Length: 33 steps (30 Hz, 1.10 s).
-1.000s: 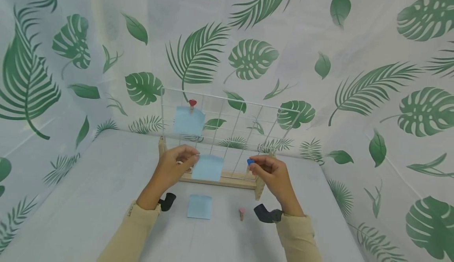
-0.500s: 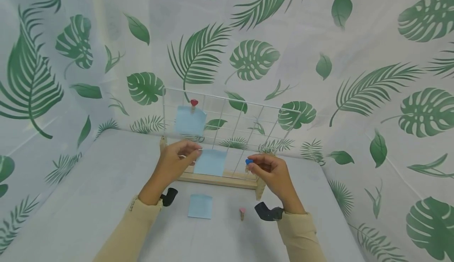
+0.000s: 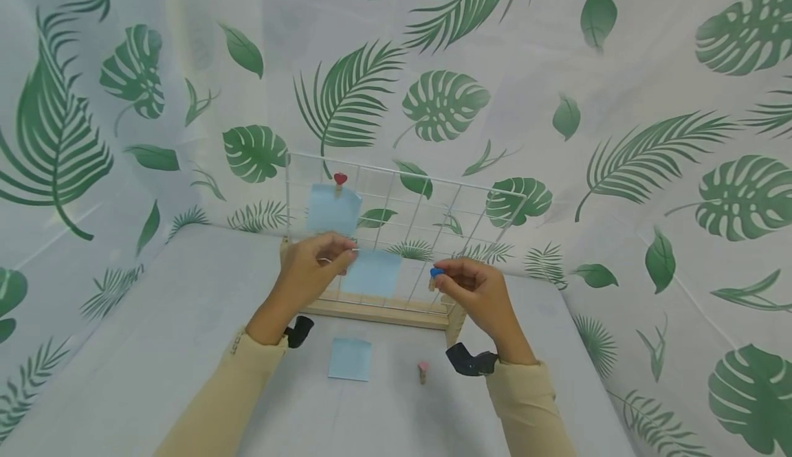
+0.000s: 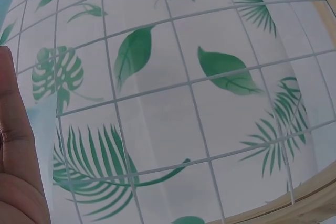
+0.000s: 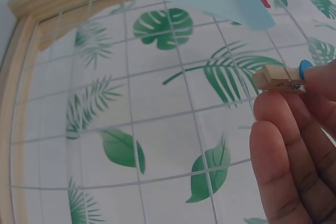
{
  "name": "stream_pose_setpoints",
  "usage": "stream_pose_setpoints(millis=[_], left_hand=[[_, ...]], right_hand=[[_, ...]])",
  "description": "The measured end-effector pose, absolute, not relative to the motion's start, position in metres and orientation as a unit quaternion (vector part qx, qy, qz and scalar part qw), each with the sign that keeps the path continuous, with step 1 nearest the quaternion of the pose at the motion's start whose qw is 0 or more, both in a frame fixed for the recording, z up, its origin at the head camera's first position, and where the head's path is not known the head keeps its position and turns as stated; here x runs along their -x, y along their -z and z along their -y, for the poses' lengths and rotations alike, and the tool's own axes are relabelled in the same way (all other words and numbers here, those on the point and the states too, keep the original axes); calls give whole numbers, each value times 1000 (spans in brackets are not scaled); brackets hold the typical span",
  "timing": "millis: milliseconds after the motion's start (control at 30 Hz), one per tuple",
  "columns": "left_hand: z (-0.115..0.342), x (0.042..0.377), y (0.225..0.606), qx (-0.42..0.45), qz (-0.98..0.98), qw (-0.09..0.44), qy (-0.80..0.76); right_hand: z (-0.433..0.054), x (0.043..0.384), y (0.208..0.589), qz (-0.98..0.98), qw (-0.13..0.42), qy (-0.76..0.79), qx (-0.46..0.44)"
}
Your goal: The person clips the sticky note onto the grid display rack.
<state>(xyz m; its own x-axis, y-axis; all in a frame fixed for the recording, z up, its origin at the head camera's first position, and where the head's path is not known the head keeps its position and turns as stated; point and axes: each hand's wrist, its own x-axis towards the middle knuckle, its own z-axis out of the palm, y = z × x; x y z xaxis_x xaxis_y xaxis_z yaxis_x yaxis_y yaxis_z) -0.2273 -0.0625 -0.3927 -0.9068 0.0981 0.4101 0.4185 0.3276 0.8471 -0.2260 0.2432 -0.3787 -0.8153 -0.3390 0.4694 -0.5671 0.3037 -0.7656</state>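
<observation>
My left hand (image 3: pixel 314 268) pinches a light blue paper sheet (image 3: pixel 373 273) by its upper left corner, in front of the white wire grid (image 3: pixel 427 204). The sheet overlaps the lower middle of the grid in the head view. To the right, my right hand (image 3: pixel 479 288) pinches a small wooden clothespin (image 5: pixel 278 77) with a blue heart on its end, between thumb and fingers. A second blue sheet (image 3: pixel 331 211) hangs at the grid's upper left under a clothespin with a red heart (image 3: pixel 340 179). In the left wrist view, part of the left hand (image 4: pixel 18 150) shows at the edge.
The grid stands in a wooden base (image 3: pixel 383 313) on a white-covered table (image 3: pixel 204 347). Nearer me lie another blue sheet (image 3: pixel 349 359) and a clothespin with a pink heart (image 3: pixel 423 372). A leaf-printed curtain (image 3: pixel 513 99) rises behind the grid.
My left hand has raised the blue sheet and shifted it slightly right along the grid. My right hand, still pinching the clothespin, has risen a little.
</observation>
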Motion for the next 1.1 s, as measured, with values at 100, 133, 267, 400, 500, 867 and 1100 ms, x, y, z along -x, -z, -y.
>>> stream_pose_setpoints(millis=[100,133,267,400,500,867,1100], left_hand=[[62,230,392,167,803,151,552],[62,230,392,169,803,154,551],[62,232,390,175,801,163,548],[61,233,387,176,800,173,547],[60,235,385,175,798,177,549],[55,240,378,170,798,188,547],[52,246,375,178,789,179,561]], right_hand=[[-242,227,374,799,119,-516,-286],[-242,227,373,798,122,-515,-286],[-240,228,368,801,131,-506,-291],[-240,231,365,806,130,-500,-290],[-241,233,363,806,130,-501,-285],[-239,238,355,805,139,-502,-285],[-236,243,352,805,145,-495,-294]])
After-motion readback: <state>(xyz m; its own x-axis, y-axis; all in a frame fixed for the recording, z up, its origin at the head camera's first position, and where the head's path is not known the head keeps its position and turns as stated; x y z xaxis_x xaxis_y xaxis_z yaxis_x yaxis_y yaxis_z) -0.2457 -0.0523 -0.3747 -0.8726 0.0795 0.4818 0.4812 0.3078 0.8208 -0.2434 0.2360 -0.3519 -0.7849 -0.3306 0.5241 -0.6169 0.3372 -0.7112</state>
